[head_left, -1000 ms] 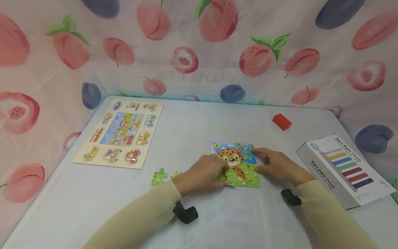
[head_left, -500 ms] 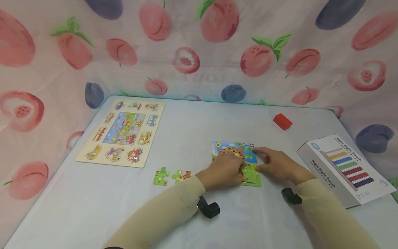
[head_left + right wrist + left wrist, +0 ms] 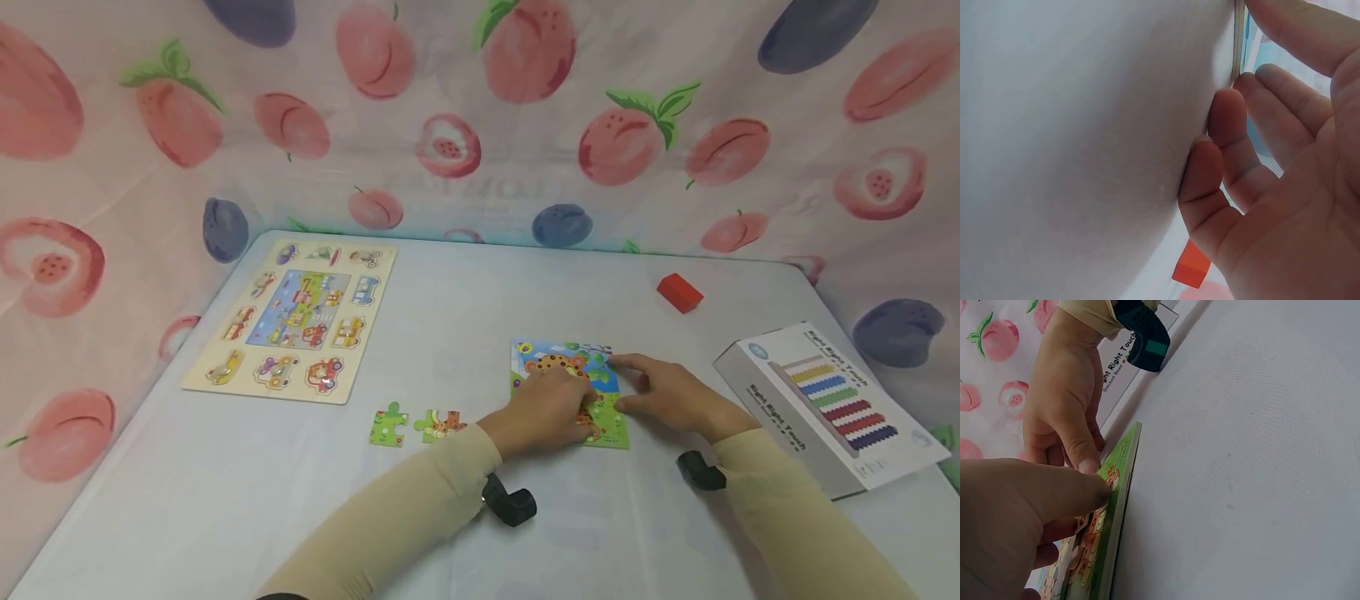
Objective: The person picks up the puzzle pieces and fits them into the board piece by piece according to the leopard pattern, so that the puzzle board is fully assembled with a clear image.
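Head view: square blue-green leopard jigsaw looks mostly joined, two green pieces loose; left hand's grip unclear, right hand relaxed.

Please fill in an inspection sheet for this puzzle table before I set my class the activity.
Surface: table, white covering.
Job's things: leopard puzzle, partly hidden; green piece and spotted piece lie loose to its left.
Clutter: vehicle board, red block, box.
Hands: left hand touches the puzzle's face, hiding its middle; right hand touches its right edge.
Cables: nothing seen.
Surroundings: fruit-print backdrop.
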Available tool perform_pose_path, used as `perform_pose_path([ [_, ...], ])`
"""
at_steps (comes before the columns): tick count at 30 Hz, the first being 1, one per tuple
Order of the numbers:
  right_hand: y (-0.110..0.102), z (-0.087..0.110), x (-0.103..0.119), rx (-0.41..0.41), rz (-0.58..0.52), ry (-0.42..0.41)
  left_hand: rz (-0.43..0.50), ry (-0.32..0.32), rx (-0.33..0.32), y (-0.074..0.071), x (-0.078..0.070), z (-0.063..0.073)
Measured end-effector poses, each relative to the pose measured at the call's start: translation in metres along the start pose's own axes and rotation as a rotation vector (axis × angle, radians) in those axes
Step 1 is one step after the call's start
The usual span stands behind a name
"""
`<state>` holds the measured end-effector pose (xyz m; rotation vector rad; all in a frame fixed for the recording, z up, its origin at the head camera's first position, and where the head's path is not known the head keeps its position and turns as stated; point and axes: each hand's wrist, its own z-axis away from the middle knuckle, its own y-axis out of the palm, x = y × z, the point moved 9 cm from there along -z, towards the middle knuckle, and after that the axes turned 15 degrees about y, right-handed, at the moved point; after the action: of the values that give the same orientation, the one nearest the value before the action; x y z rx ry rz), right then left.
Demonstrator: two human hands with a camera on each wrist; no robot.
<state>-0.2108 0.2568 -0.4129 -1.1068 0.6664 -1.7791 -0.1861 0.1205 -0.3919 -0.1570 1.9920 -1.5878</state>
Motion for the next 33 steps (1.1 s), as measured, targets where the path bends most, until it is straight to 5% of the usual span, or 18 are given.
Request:
perform_pose_path([
  [15,-0.0013,0.0030,0.0013,-0.010,-0.010,-0.017,0.127,-0.014,-0.061,0.0005,0.0030,0.0004],
  [33,0.0000,0.0033,0.0035,-0.010,0.000,-0.019,0.112,-0.026,-0.035,0.0033,0.0063,0.0012],
])
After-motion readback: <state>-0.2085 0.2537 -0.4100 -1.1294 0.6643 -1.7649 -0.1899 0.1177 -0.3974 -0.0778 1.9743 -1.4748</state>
